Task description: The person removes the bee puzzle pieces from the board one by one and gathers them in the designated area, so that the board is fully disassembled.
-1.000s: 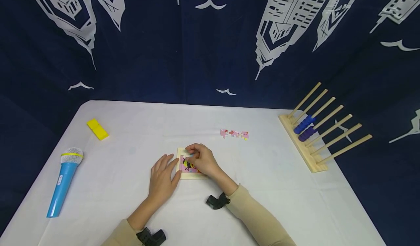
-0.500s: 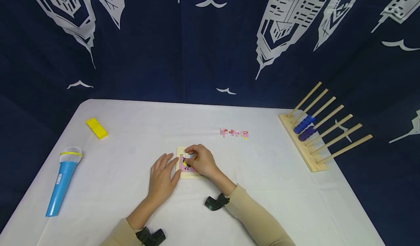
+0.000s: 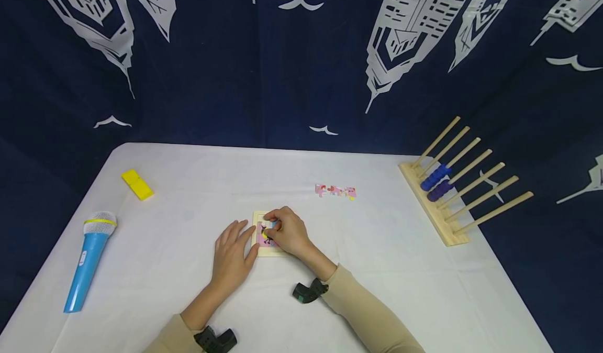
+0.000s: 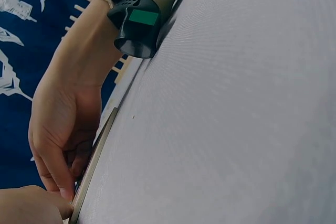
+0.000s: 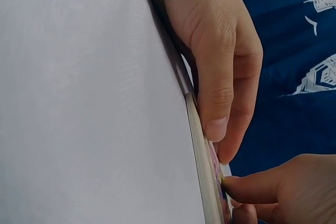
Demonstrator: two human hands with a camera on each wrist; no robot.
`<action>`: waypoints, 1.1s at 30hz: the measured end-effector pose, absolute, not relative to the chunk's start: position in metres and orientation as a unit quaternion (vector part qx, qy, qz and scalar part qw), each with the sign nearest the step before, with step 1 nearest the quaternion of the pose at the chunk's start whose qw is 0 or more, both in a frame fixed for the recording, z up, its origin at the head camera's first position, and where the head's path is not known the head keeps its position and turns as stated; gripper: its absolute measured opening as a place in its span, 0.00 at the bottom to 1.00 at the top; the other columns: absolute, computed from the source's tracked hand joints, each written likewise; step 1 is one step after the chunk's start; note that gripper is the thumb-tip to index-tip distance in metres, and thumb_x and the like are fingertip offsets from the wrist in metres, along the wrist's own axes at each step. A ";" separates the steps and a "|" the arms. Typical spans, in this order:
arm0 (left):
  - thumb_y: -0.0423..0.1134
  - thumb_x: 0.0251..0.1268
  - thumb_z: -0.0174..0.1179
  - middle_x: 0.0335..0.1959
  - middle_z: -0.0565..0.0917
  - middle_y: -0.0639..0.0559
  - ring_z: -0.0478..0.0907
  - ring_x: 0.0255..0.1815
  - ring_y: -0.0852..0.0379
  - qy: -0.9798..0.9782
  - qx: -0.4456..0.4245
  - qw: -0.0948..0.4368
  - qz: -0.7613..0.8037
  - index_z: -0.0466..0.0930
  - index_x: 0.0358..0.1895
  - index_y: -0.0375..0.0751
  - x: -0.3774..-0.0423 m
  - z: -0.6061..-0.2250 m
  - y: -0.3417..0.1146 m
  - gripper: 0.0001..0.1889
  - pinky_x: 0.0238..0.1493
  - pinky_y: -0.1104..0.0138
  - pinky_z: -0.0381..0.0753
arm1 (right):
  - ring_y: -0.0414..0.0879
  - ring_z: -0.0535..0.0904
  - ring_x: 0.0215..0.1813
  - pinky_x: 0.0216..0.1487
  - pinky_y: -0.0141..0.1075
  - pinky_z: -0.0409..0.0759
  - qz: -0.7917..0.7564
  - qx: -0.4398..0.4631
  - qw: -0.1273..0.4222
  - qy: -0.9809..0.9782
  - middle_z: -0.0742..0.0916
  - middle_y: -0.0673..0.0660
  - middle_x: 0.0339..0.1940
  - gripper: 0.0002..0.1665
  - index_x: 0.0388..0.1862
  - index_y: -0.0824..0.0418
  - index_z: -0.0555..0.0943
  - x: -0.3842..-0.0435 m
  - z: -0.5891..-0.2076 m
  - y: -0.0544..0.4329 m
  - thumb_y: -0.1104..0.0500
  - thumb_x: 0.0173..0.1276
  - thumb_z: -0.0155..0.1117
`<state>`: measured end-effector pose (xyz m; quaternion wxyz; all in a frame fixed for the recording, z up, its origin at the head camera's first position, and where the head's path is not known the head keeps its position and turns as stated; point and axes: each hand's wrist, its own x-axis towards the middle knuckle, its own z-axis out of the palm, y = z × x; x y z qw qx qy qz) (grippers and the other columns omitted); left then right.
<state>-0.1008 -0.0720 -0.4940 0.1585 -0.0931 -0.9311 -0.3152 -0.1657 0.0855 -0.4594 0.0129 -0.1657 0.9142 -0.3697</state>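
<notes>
A small jigsaw puzzle in a pale wooden frame [image 3: 264,253] lies at the table's middle, its pink picture with a black and yellow figure partly covered. My left hand [image 3: 233,256] rests beside it, fingers fairly straight, with fingertips and thumb touching the frame's left edge. My right hand [image 3: 291,232] reaches over from the right, thumb and forefinger curled at a puzzle piece in the picture; the fingers mostly hide that piece. In the right wrist view, the right thumb [image 5: 257,187] touches the picture's surface. Several loose pink puzzle pieces [image 3: 335,191] lie in a row farther back.
A blue toy microphone [image 3: 89,264] and a yellow block [image 3: 137,185] lie on the left of the white-covered table [image 3: 212,169]. At the right stands a wooden bead rack [image 3: 433,206] with upright pegs and blue and purple beads.
The right hand has shifted very slightly left over the puzzle picture, its fingers still on it. The left hand stays at the frame's edge, and the loose pieces have not moved.
</notes>
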 end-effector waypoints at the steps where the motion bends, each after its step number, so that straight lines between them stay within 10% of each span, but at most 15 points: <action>1: 0.39 0.61 0.66 0.64 0.75 0.37 0.64 0.70 0.38 -0.931 -0.093 0.159 -0.315 0.79 0.58 0.34 -0.101 -0.494 -0.072 0.22 0.66 0.43 0.62 | 0.37 0.73 0.31 0.33 0.28 0.70 -0.369 -0.168 0.011 0.914 0.82 0.55 0.37 0.15 0.44 0.62 0.85 -0.165 -0.459 0.085 0.63 0.57 0.72; 33: 0.39 0.61 0.66 0.63 0.75 0.35 0.63 0.70 0.37 -0.929 -0.092 0.158 -0.321 0.79 0.58 0.33 -0.100 -0.494 -0.072 0.22 0.66 0.43 0.60 | 0.35 0.69 0.25 0.27 0.26 0.65 -0.410 -0.188 0.013 0.892 0.83 0.53 0.28 0.05 0.38 0.59 0.80 -0.165 -0.461 0.087 0.67 0.65 0.62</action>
